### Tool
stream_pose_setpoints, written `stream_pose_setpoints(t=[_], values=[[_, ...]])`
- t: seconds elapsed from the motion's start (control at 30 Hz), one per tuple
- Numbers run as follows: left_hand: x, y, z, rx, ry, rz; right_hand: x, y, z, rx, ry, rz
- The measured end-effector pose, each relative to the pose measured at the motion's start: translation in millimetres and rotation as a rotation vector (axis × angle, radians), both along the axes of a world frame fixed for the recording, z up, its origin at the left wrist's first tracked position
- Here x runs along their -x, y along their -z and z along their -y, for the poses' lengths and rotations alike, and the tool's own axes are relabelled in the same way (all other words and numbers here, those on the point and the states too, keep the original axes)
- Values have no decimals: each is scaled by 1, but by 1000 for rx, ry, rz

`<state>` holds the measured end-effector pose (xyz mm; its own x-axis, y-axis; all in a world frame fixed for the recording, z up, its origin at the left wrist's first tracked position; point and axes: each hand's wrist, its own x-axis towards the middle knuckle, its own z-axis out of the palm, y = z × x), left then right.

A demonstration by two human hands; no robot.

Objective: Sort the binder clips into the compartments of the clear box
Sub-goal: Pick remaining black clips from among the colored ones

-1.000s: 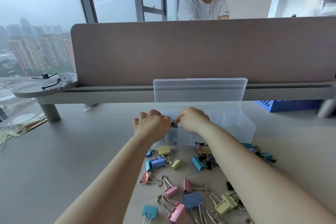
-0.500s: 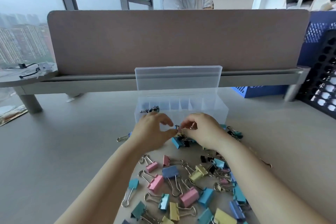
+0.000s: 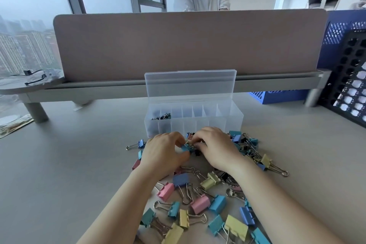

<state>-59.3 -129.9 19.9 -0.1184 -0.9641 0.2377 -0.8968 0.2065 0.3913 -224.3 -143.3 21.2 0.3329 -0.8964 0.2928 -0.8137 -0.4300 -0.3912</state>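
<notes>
A clear box (image 3: 233, 119) with several compartments stands open on the desk, its lid (image 3: 190, 83) upright behind it. Small black clips (image 3: 161, 116) lie in its left compartments. A heap of coloured binder clips (image 3: 198, 202) in pink, yellow, blue and teal spreads in front of the box. My left hand (image 3: 162, 154) and my right hand (image 3: 215, 148) meet just before the box, both pinching a small blue clip (image 3: 187, 147) between their fingertips.
A pink-grey divider panel (image 3: 188, 43) on a grey shelf runs behind the box. A blue crate (image 3: 281, 96) and a black perforated rack (image 3: 350, 77) stand at the right. A person in white sits beyond the divider. Cables lie on the round shelf end (image 3: 33, 79) at the left.
Both hands came back from the box's left compartment down to the heap and took hold of a small blue clip. The view tilted down, showing more clips.
</notes>
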Motion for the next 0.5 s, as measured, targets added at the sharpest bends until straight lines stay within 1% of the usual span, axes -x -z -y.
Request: stream_pose_setpoints(t=[0.1,0.17,0.37,0.5], values=[[-7,-2,1,-33,-13,-31,4,-3,2,-50,6,92],[-13,-4,0,-63,-17,-54,7,-5,3,-83,8,104],[-29,-11,1,-78,-94,-112,18,-13,0,-200,1,49],[-31,-9,3,-103,-57,-41,29,-28,-3,-267,4,-3]])
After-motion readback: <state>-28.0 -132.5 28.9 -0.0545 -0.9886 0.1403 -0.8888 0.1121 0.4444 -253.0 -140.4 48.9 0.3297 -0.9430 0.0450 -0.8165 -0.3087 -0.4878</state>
